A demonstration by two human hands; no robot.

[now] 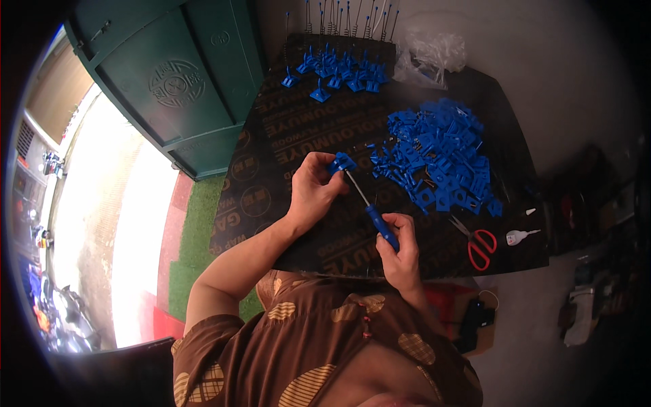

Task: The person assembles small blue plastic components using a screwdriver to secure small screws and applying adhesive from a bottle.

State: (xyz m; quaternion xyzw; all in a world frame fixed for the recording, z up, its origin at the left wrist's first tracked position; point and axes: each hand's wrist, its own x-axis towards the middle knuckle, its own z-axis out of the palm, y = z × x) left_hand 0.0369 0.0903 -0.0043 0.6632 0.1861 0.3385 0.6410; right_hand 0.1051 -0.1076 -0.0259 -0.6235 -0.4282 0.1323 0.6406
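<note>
Blue plastic part [344, 162]: near the center of the frame, held up over the dark tabletop [271, 149]. Looks like a small molded bit, so I'd bet light and pretty stiff, maybe a little slick. Thin edges might chip if you really lean on them, just my guess.

Left hand [312, 186]: thumb and fingers pinching the part from the left side. Decent hold imo: grab the chunky body and keep skin clear of the metal shaft.

Right hand [401, 254]: lower middle of the frame, fingers wrapped around the handle of the blue screwdriver [382, 228]. Shaft points up-left and its end meets the part; can't tell how it's seated in there.

Screwdriver grip: handle looks like hard plastic, probably the heavier of the two. Best held by the thick end, tbh.

Loose blue pile [441, 159]: right of center, a jumble of similar-looking bits. I'd pick by the flat edges.

Red-handled scissors [483, 249]: lower right, just below the pile.
</note>
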